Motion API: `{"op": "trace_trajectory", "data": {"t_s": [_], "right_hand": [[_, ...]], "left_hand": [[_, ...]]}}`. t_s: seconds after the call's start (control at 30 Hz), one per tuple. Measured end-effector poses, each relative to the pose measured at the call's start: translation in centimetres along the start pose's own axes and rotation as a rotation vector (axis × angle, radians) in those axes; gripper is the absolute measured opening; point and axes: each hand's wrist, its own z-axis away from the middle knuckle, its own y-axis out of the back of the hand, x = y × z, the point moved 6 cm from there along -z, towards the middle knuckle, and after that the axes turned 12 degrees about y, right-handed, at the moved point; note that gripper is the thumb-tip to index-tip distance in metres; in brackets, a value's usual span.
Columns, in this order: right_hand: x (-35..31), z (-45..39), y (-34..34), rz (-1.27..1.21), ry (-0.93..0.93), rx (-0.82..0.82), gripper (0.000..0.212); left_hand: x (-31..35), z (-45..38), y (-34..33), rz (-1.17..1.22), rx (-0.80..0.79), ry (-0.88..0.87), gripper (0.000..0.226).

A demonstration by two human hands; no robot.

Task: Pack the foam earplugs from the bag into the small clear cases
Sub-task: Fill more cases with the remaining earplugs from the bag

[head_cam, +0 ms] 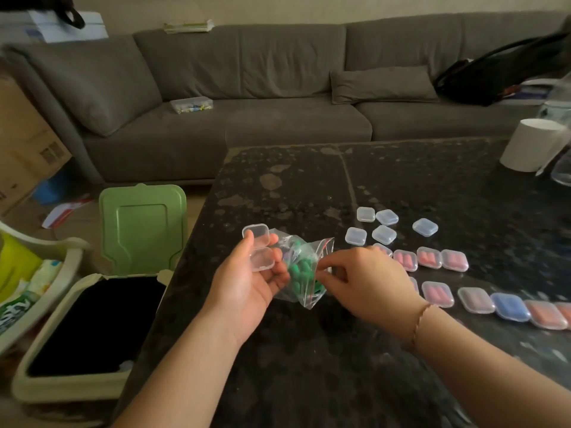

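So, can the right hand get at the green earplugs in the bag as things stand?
Probably yes. The right hand is pinching at the bag by its mouth, while the left hand holds the bag and an open clear case. Nothing blocks the green earplugs except the plastic.

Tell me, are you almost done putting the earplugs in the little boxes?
Partway. Done: a row of filled cases and a second row of filled cases lie shut on the table. In hand: the left hand holds an open empty case and the bag of green earplugs, while the right hand pinches the bag's mouth. Left: five empty cases wait.
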Motion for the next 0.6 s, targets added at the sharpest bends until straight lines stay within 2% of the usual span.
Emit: {"op": "trace_trajectory", "data": {"t_s": [0.17, 0.3, 0.37, 0.47, 0.53, 0.6], "right_hand": [[-0.2, 0.1, -1.2, 0.117, -0.003, -0.12, 0.026], [-0.9, 0.4, -0.1, 0.163, 0.053, -0.099, 0.024], [-1.0, 1.1, 2.0, 0.298, 0.088, -0.071, 0.021], [-1.4, 2.3, 6.3, 0.419, 0.222, 0.222, 0.013], [-2.0, 3.0, 8.1, 0.26, 0.355, 0.402, 0.013], [-2.5, 3.3, 8.0, 0.117, 0.499, 0.404, 0.015]], "left_hand": [[-0.3, -0.7, 0.3, -0.115, 0.108, -0.052, 0.035], [0.1, -0.8, 0.3, -0.128, 0.131, -0.063, 0.036], [0.5, -0.1, 0.2, -0.131, 0.107, -0.077, 0.036], [0.3, 1.3, -0.6, -0.183, -0.086, -0.011, 0.041], [-0.7, 2.3, -1.5, -0.242, -0.246, 0.126, 0.04], [-1.8, 2.9, -2.2, -0.281, -0.372, 0.249, 0.035]]}}
